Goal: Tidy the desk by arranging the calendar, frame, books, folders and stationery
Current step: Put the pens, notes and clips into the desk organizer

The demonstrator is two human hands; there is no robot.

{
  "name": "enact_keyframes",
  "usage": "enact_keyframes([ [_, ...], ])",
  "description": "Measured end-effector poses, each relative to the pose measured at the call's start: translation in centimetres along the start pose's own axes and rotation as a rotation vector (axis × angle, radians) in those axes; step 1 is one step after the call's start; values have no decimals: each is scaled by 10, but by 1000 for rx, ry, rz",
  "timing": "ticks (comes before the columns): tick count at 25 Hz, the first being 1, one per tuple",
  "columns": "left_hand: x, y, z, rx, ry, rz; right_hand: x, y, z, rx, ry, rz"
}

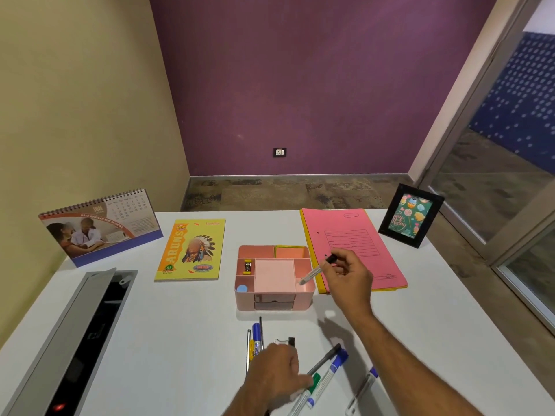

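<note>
White desk (180, 319) before purple wall; calendar (100, 226) standing far left, pink folders (354, 250) stacked, frame (410, 216) upright far right, book (190, 250) flat; these look arranged; pink organizer (274, 277) at centre, mostly unfilled; loose markers (326, 375) near front edge left to sort; right hand (348, 276) pinches pen (318, 268), tip over organizer's right compartment; left hand (277, 375) rests curled on markers, grip unclear.

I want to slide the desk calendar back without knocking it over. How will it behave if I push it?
The desk calendar stands tent-style on a narrow card base, so it probably is light and slides easily on the smooth white desk. Pushed high near the spiral binding, it may tip or fold; pushing low seems safer.
</note>
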State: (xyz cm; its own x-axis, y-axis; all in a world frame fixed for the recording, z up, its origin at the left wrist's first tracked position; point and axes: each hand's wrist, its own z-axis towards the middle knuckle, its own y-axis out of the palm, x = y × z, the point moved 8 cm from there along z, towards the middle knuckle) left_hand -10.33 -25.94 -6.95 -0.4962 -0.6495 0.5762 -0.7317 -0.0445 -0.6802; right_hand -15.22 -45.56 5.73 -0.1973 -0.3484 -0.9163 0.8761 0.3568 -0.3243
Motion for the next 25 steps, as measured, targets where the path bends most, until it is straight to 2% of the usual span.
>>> enact_keyframes([
  [2,1,17,-3,-110,19,148,3,16,-1,-113,-46,-132],
  [6,4,38,-3,-198,38,307,18,46,-13,-332,-59,-381],
  [8,2,42,-3,-197,21,323,25,52,-18,-374,-52,-473],
  [13,0,38,-4,-157,28,305,27,55,-21,-371,-12,-495],
  [16,4,25,-4,-95,51,232,27,55,-23,-392,-2,-497],
  [21,20,-12,1,126,139,42,25,41,-25,-331,56,-361],
  [25,22,-53,7,387,137,-173,25,26,-21,-215,129,-59],
])
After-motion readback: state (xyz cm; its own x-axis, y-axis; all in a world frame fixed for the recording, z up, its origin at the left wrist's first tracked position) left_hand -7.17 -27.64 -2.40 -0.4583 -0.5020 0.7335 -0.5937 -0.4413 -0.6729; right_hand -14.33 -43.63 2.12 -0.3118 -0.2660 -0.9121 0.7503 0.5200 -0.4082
